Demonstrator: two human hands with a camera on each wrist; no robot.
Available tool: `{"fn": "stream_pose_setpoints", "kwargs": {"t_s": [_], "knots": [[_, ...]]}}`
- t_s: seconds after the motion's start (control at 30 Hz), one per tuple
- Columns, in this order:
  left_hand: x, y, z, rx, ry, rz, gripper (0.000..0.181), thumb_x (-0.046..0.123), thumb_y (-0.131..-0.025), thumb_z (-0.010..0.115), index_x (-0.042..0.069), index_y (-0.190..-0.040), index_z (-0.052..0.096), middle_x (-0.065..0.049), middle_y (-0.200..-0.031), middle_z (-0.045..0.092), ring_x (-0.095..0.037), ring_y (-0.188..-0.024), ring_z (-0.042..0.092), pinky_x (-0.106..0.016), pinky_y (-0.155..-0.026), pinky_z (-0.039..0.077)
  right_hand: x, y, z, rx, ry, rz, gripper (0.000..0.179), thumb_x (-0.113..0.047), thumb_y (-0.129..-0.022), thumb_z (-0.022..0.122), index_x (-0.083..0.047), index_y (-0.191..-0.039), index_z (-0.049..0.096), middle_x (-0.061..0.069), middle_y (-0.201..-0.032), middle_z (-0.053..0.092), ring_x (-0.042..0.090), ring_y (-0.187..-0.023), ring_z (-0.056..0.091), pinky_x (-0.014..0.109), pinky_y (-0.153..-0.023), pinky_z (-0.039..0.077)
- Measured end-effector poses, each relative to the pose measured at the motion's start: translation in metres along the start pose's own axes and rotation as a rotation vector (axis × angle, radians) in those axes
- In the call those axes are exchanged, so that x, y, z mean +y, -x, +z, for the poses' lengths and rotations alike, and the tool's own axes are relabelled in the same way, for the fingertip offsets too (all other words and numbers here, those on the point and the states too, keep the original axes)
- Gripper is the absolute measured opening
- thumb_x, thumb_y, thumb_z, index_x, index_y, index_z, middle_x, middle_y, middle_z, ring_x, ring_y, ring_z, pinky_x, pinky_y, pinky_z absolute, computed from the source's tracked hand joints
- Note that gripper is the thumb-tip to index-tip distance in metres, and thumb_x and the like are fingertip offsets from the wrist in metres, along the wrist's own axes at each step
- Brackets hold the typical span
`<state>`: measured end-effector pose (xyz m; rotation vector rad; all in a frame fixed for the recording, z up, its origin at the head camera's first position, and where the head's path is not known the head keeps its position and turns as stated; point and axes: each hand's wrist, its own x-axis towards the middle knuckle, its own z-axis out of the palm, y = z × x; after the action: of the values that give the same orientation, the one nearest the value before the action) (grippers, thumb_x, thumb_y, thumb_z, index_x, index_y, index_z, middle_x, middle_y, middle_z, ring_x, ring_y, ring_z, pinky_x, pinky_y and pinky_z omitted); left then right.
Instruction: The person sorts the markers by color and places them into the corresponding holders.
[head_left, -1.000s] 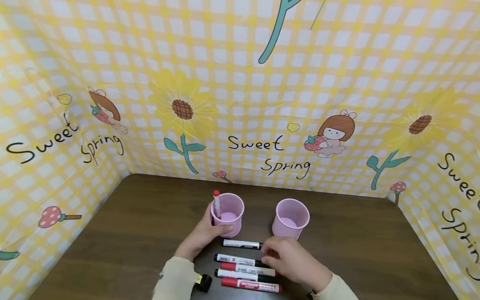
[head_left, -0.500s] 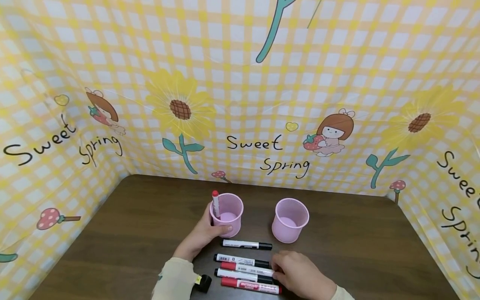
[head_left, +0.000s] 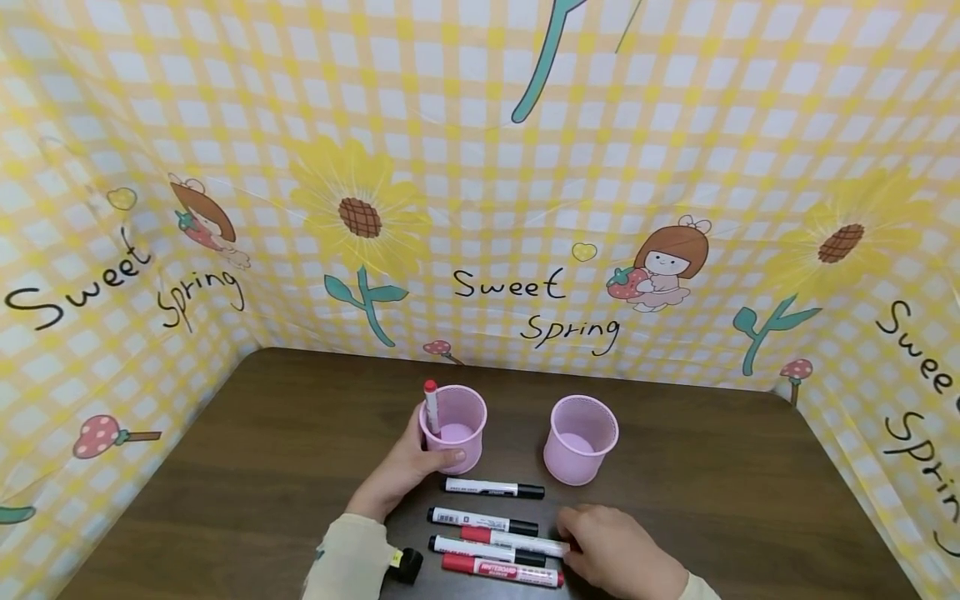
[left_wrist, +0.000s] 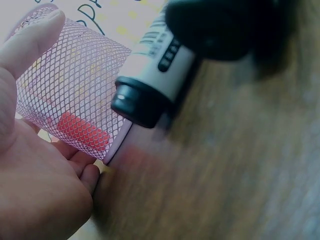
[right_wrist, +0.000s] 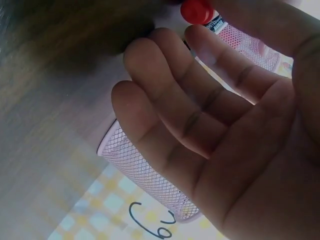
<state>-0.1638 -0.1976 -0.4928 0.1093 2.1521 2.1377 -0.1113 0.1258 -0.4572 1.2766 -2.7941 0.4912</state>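
Note:
On the left, a pink mesh pen cup (head_left: 471,446) stands upright with a red-capped marker (head_left: 431,408) inside. My left hand (head_left: 401,467) grips this cup from its left side, thumb across the front; the left wrist view shows the thumb on the mesh (left_wrist: 80,60). In front of the cups, my right hand (head_left: 618,546) pinches the right end of a red-and-white marker (head_left: 517,542) that lies among others. In the right wrist view, that marker's red end (right_wrist: 196,11) shows between thumb and index finger, while the other fingers are loosely bent.
A second pink mesh pen cup (head_left: 573,462) stands to the right. Black-capped markers (head_left: 491,487) lie crosswise on the dark wooden table (head_left: 712,467), with a red whiteboard marker (head_left: 502,571) nearest me. Yellow checked cloth (head_left: 487,208) encloses the back and sides.
My right hand has come down from beside the farthest black marker to the red-and-white one, whose end it now pinches. That marker has slid slightly right. The left hand keeps its grip.

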Motion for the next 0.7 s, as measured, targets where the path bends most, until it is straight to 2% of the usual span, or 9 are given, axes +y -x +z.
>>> {"fn": "stream_pose_setpoints", "kwargs": {"t_s": [0.23, 0.37, 0.57, 0.7], "knots": [[0.000, 0.000, 0.000, 0.002, -0.006, -0.008, 0.091, 0.012, -0.081, 0.084, 0.010, -0.152, 0.027, -0.018, -0.144, 0.044, -0.035, -0.131, 0.042, -0.044, -0.107, 0.033, 0.000, 0.000, 0.009, -0.003, 0.089, -0.009, 0.026, -0.012, -0.072, 0.083, -0.019, -0.084, 0.060, -0.008, -0.076, 0.054, 0.012, -0.064, 0.056, 0.032, -0.051, 0.043], [0.001, 0.000, 0.000, 0.002, -0.003, -0.003, 0.091, 0.012, -0.080, 0.084, 0.010, -0.152, 0.027, -0.018, -0.144, 0.044, -0.035, -0.131, 0.042, -0.044, -0.107, 0.033, -0.001, 0.001, 0.009, -0.001, 0.097, -0.017, 0.028, -0.011, -0.071, 0.083, -0.019, -0.082, 0.059, -0.007, -0.075, 0.052, 0.012, -0.062, 0.055, 0.031, -0.050, 0.042], [0.001, -0.001, 0.000, 0.001, -0.004, -0.003, 0.092, 0.012, -0.080, 0.084, 0.010, -0.152, 0.027, -0.018, -0.144, 0.043, -0.035, -0.131, 0.042, -0.044, -0.107, 0.033, -0.001, 0.002, -0.002, -0.016, 0.002, -0.015, 0.029, -0.009, -0.076, 0.080, -0.021, -0.078, 0.053, -0.013, -0.074, 0.045, 0.004, -0.062, 0.045, 0.025, -0.055, 0.040], [0.001, 0.000, 0.000, 0.003, -0.001, 0.001, 0.092, 0.011, -0.081, 0.084, 0.009, -0.152, 0.026, -0.019, -0.144, 0.043, -0.035, -0.131, 0.042, -0.043, -0.106, 0.034, 0.001, 0.003, -0.008, -0.031, -0.057, -0.014, 0.026, -0.009, -0.077, 0.078, -0.021, -0.081, 0.056, -0.016, -0.076, 0.046, 0.002, -0.064, 0.043, 0.023, -0.058, 0.041]]}}
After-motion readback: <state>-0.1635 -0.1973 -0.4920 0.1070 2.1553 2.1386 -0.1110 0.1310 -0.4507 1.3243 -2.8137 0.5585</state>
